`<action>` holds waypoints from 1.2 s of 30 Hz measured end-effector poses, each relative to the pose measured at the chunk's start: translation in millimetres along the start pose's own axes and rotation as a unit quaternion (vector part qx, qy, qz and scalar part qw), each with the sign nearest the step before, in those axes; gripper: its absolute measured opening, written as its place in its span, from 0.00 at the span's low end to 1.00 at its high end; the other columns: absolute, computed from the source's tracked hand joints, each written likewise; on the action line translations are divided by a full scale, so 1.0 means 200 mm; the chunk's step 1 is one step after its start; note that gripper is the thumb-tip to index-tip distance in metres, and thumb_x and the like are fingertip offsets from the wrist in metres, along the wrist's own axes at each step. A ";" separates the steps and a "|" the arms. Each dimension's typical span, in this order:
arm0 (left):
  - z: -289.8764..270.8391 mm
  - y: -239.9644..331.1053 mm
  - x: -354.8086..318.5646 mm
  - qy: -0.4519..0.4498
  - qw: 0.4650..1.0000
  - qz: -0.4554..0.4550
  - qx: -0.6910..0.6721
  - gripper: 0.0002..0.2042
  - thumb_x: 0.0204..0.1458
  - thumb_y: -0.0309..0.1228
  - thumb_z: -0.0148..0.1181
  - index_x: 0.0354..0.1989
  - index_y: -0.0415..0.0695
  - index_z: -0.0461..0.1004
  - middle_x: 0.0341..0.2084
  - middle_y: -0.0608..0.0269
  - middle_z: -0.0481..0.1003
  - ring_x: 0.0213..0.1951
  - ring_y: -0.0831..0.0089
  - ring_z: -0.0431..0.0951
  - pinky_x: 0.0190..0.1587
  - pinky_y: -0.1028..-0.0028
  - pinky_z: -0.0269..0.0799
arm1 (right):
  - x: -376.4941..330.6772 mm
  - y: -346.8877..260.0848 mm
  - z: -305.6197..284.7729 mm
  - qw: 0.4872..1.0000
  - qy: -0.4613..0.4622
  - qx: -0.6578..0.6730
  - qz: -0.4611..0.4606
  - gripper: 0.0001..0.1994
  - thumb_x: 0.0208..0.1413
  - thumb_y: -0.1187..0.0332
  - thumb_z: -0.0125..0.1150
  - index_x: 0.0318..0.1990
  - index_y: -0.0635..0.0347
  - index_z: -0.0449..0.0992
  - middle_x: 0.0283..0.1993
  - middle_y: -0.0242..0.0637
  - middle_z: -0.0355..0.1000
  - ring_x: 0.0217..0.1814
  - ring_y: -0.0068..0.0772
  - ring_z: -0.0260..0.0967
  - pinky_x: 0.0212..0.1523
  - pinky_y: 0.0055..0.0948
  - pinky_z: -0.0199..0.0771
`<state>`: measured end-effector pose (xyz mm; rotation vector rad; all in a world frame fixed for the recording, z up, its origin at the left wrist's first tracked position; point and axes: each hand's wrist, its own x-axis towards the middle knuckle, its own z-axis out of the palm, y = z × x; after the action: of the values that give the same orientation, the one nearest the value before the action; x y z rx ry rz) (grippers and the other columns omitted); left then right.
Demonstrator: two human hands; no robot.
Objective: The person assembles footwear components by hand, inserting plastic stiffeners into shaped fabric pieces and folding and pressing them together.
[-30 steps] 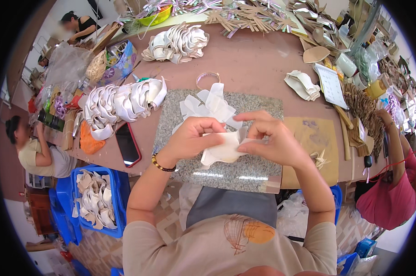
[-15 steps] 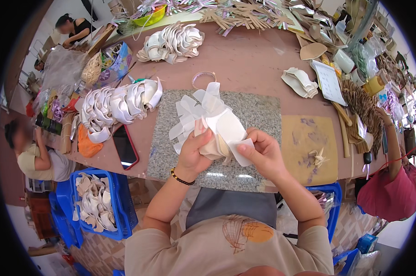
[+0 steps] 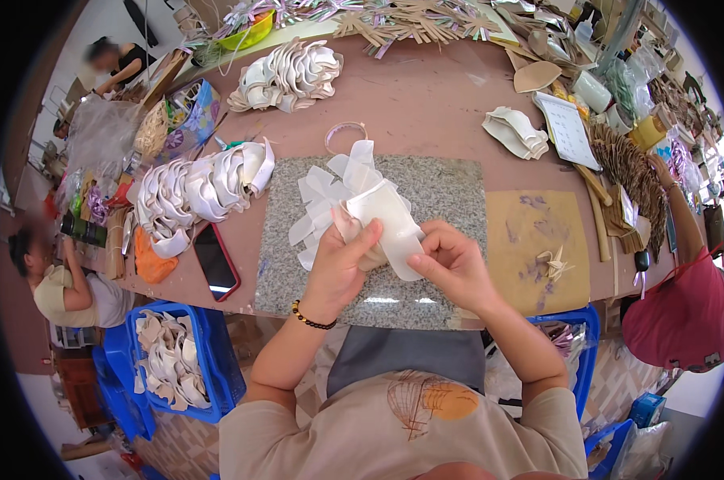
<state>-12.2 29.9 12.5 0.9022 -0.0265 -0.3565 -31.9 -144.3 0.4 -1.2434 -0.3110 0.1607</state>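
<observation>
Over the speckled granite slab [image 3: 454,188], my left hand [image 3: 336,264] is closed around a small bundle of white and cream pieces, leather-like in look. Its thumb presses on the uppermost smooth white piece [image 3: 390,224]. My right hand [image 3: 456,268] pinches the lower right edge of that same piece between thumb and fingers. Beyond my left hand, thin translucent white strips [image 3: 318,196] fan out above the slab; whether they are attached to the bundle I cannot tell. The undersides of the held pieces are hidden by my fingers.
Stacked curved white pieces [image 3: 206,188] lie left, beside a phone [image 3: 216,260] and orange cloth [image 3: 152,258]. A tape roll [image 3: 346,136] sits behind the slab, a stained brown sheet [image 3: 538,248] right. Blue crates [image 3: 228,360] stand below. Co-workers sit left; another person [image 3: 682,312] reaches in right.
The top white piece has turned and now lies flatter, its lower end in my right fingers. My left thumb has moved onto it. The whole view has shifted slightly.
</observation>
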 end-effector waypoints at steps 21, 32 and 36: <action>-0.03 -0.13 0.06 0.108 0.898 0.219 0.365 0.07 0.44 0.22 0.64 0.28 0.36 0.71 0.24 0.66 0.73 0.27 0.84 0.71 0.28 0.81 0.68 | -0.01 0.10 0.03 0.970 0.143 -0.196 -0.013 0.08 0.51 0.74 0.60 0.26 0.66 0.68 0.27 0.38 0.70 0.27 0.21 0.67 0.27 0.22 0.68; -0.07 -0.10 0.08 0.062 0.949 0.112 0.287 0.09 0.45 0.23 0.64 0.32 0.37 0.70 0.27 0.67 0.73 0.30 0.84 0.71 0.31 0.81 0.68 | 0.03 0.11 -0.03 0.976 0.150 -0.130 0.088 0.13 0.48 0.75 0.61 0.38 0.66 0.63 0.32 0.37 0.71 0.31 0.17 0.68 0.28 0.19 0.68; -0.15 -0.09 0.08 -0.013 0.993 0.002 0.113 0.10 0.44 0.23 0.64 0.34 0.38 0.70 0.30 0.66 0.73 0.33 0.82 0.72 0.35 0.80 0.68 | 0.04 0.13 -0.06 0.991 0.089 -0.080 0.062 0.13 0.50 0.74 0.58 0.41 0.66 0.64 0.29 0.33 0.70 0.27 0.16 0.67 0.27 0.18 0.66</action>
<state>3.4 37.8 -21.9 1.1220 -0.0935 -0.3663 -18.9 -143.8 -27.0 -1.4265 -0.0932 0.1329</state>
